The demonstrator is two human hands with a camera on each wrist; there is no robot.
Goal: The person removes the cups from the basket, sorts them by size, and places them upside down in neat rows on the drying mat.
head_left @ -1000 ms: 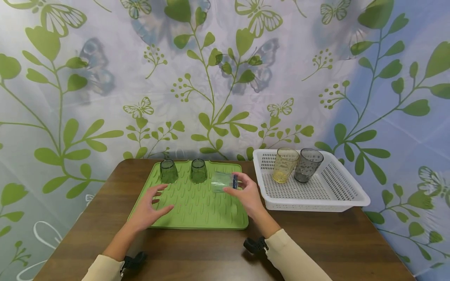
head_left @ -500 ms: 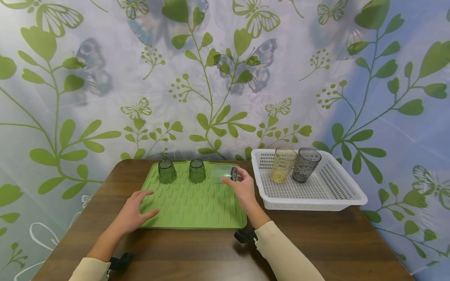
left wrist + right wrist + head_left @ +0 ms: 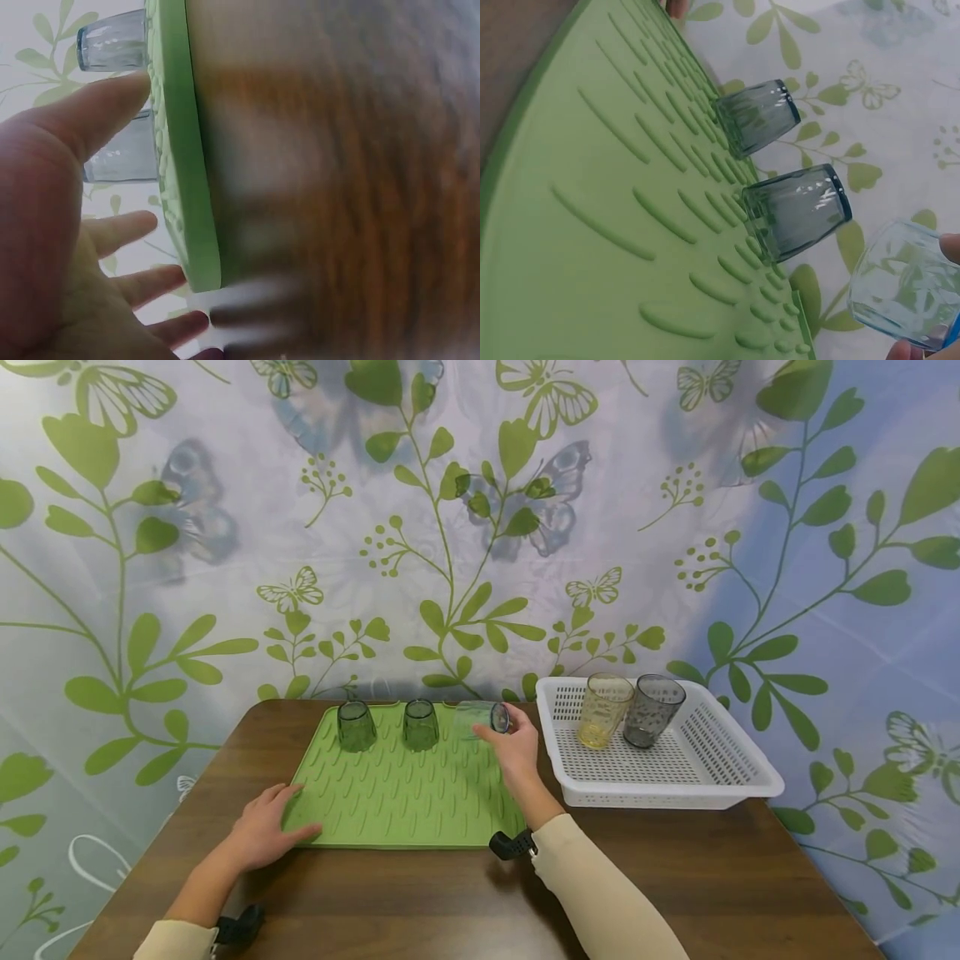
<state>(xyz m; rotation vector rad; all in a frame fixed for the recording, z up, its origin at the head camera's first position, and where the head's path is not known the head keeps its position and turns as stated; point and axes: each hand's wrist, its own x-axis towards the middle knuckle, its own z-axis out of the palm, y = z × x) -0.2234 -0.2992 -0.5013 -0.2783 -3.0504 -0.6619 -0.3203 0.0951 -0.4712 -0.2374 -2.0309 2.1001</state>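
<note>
The mat [image 3: 397,802] is looking matt and ridged; cups [image 3: 356,731] around its eleven o'clock are shining like glass. The basket [image 3: 667,799] at three is showing perforated plastic, the table [image 3: 397,902] at six glossy wood.

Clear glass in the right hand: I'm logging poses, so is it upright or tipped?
Tipped: in the head view, the right hand holds the clear glass sideways, dark end rightward.
</note>
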